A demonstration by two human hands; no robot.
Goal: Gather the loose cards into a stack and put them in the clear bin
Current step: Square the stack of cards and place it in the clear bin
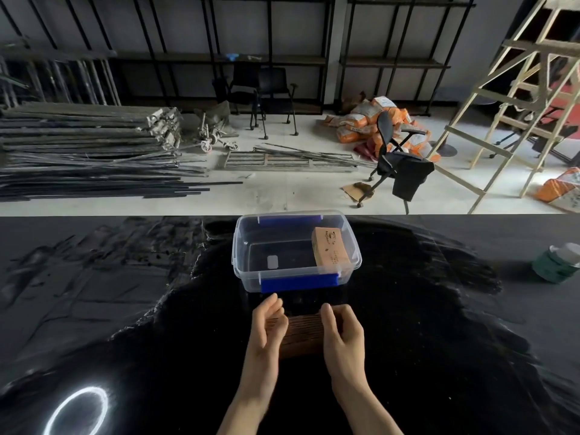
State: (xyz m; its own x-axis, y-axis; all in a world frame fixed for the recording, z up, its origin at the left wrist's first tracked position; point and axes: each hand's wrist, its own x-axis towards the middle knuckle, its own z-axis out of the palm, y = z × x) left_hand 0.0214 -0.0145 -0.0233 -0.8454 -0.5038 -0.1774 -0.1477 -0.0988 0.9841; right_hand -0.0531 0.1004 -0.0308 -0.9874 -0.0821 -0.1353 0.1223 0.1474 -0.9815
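A row of brown cards (303, 332) stands on edge on the black table, pressed between my two hands. My left hand (270, 321) cups the row's left end and my right hand (340, 326) holds its right end, fingers curled against the cards. Just beyond them sits the clear bin (251, 246) with blue latches on its near and far walls. Inside the bin, a tan stack of cards (329, 246) leans against the right wall. A small white label shows on the bin's floor.
The glossy black table (423, 324) ends just behind the bin. A green-and-white tub (557, 262) stands at the table's right edge. A ring light reflects at the lower left. Beyond the table are metal poles, chairs, sacks and a wooden ladder.
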